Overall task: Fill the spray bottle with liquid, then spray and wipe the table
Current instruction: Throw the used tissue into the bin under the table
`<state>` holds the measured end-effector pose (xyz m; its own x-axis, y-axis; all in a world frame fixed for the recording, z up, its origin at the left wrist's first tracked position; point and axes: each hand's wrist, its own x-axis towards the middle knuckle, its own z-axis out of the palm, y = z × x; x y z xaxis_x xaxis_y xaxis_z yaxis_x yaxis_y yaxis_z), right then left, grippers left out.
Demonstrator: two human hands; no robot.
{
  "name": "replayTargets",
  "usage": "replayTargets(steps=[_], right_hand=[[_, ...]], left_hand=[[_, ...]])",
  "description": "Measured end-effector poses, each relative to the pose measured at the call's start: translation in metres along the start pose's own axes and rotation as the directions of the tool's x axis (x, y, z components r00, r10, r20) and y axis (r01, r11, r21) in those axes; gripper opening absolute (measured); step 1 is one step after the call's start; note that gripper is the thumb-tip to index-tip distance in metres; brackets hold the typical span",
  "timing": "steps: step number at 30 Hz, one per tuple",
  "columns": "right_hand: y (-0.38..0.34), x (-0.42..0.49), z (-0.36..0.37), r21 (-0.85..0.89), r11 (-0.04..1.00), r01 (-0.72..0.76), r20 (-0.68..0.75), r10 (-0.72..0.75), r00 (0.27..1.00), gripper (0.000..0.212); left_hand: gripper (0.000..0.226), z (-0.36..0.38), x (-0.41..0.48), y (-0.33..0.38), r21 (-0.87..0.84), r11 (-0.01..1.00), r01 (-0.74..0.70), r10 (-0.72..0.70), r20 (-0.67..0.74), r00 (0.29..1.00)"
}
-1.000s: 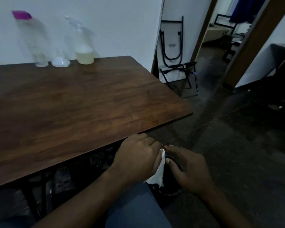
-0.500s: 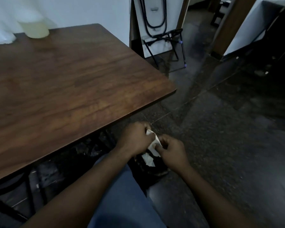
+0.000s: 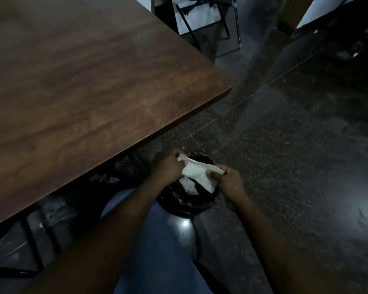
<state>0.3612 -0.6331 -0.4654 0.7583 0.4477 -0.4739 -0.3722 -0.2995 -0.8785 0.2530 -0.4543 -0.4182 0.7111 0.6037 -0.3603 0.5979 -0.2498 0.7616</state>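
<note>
Pinching a white tissue (image 3: 197,172) by opposite edges, the left grip (image 3: 168,166) and right grip (image 3: 229,181) hold it over a black bin (image 3: 189,205) beside the bench (image 3: 94,81); light, limp and easily torn, it is probably best held by bunched folds

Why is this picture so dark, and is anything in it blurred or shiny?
Head view: the room is dimly lit, so the table and floor look murky; the white tissue between the left hand and right hand stands out; a glint shows below the bin; far corners look smeared.
</note>
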Motion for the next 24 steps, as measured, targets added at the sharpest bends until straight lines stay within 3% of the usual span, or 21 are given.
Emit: replayTargets(steps=[4, 7, 13, 20, 24], right_hand=[[0.021, 0.021, -0.002, 0.038, 0.992, -0.117, -0.051, 0.119, 0.992, 0.015], [0.037, 0.032, -0.002, -0.043, 0.985, -0.167, -0.068, 0.164, 0.984, 0.02], [0.055, 0.056, 0.002, -0.168, 0.965, -0.201, -0.128, 0.18, 0.975, 0.015], [0.071, 0.08, 0.004, -0.251, 0.938, -0.241, -0.173, 0.202, 0.964, 0.014], [0.074, 0.08, -0.001, -0.435, 0.863, -0.257, -0.265, 0.15, 0.952, 0.034]], left_hand=[[0.014, 0.02, 0.017, -0.014, -0.02, 0.998, 0.067, -0.066, 0.021, 0.998], [0.021, 0.034, 0.024, -0.027, 0.045, 0.994, 0.099, -0.101, 0.059, 0.993], [0.023, 0.045, 0.044, -0.025, 0.222, 0.971, 0.085, -0.103, 0.075, 0.992], [0.032, 0.063, 0.075, -0.047, 0.247, 0.962, 0.114, -0.133, 0.062, 0.989], [0.047, 0.071, 0.085, -0.056, 0.213, 0.962, 0.173, -0.193, 0.075, 0.978]])
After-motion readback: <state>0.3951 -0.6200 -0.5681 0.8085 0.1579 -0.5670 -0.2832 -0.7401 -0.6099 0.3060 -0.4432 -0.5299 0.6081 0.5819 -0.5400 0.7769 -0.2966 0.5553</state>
